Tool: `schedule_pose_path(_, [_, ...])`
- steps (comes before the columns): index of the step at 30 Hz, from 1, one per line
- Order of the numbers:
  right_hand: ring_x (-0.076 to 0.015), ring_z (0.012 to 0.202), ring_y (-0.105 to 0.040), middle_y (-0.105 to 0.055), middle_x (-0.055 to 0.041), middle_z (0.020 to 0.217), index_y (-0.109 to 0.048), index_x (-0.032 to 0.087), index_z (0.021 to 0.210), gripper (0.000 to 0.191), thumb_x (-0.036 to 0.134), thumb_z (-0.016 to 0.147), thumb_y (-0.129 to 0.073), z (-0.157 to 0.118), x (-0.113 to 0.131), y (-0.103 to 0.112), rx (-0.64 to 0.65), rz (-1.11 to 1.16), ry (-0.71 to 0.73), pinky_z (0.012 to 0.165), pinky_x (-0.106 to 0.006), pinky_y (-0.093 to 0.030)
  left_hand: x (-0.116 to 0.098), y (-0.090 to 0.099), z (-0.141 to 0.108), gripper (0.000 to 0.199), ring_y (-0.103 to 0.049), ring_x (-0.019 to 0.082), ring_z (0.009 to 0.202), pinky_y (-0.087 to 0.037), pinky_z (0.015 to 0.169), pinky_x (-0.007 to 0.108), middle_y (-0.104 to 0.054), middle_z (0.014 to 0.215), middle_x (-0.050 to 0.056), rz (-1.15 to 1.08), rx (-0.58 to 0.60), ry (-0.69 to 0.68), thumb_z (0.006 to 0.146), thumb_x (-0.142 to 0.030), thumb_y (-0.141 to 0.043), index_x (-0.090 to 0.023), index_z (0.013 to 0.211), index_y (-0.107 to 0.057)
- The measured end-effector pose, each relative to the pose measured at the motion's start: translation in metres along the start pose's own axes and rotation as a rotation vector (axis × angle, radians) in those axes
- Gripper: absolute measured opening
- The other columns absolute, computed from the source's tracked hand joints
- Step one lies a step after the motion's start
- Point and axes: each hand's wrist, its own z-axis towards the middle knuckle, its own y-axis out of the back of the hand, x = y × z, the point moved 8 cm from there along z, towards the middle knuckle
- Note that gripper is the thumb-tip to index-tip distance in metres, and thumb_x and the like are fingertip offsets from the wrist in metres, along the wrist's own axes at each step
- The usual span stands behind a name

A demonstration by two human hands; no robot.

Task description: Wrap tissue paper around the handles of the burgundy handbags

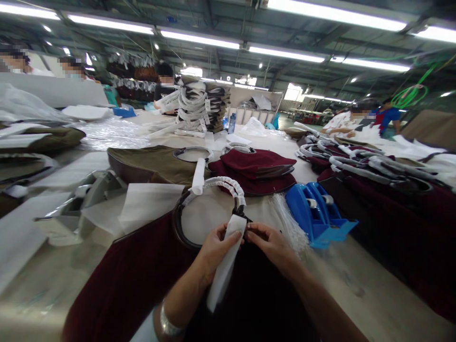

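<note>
A dark red bag (135,280) lies in front of me, its round handle (178,221) standing up at the far side. White wrapping covers part of the handle's top and right. My left hand (221,242) pinches a strip of white foam sheet (228,266) at the handle's right base, and the strip hangs down over the bag. Close beside it, my right hand (265,237) has thumb and fingers pressed together at the same spot. What it pinches is too small to make out. A rolled white piece (198,176) sticks up at the handle's top.
A blue tape dispenser (313,213) stands to the right, near a bundle of thin white strings (290,223). On the left is a grey tape dispenser (81,209). Olive (142,164) and red bags (252,166) lie beyond; more bags are piled right (377,190). Several people work farther off.
</note>
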Motion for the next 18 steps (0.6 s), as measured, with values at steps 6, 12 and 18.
schedule_pose_path(6, [-0.0207, 0.092, -0.069, -0.073, -0.0046, 0.097, -0.062, 0.02, 0.103, 0.023, 0.027, 0.082, -0.06, 0.003, 0.004, 0.001, -0.186, -0.147, 0.122, 0.085, -0.032, -0.05, 0.0, -0.002, -0.003, 0.048, -0.061, 0.009, 0.061, -0.045, 0.059, 0.018, -0.069, 0.077, 0.003, -0.061, 0.041, 0.028, 0.072, -0.038, -0.078, -0.014, 0.109, -0.058])
schedule_pose_path(12, [-0.0206, 0.088, -0.07, -0.074, -0.0034, 0.092, -0.061, 0.021, 0.097, 0.019, 0.019, 0.079, -0.055, 0.009, 0.014, -0.003, -0.262, -0.264, 0.162, 0.079, -0.03, -0.05, 0.0, -0.001, -0.005, 0.055, -0.061, 0.009, 0.059, -0.045, 0.056, 0.018, -0.069, 0.074, 0.003, -0.022, 0.022, 0.054, 0.073, -0.039, -0.077, -0.015, 0.117, -0.054])
schedule_pose_path(18, [-0.0205, 0.078, -0.069, -0.073, -0.0018, 0.082, -0.059, 0.022, 0.096, 0.018, 0.018, 0.08, -0.052, 0.012, 0.013, -0.006, -0.268, -0.403, 0.132, 0.069, -0.028, -0.045, 0.005, 0.002, 0.0, 0.065, -0.064, 0.012, 0.064, -0.048, 0.058, 0.02, -0.069, 0.079, 0.004, -0.021, 0.002, 0.05, 0.065, -0.042, -0.082, -0.016, 0.117, -0.054])
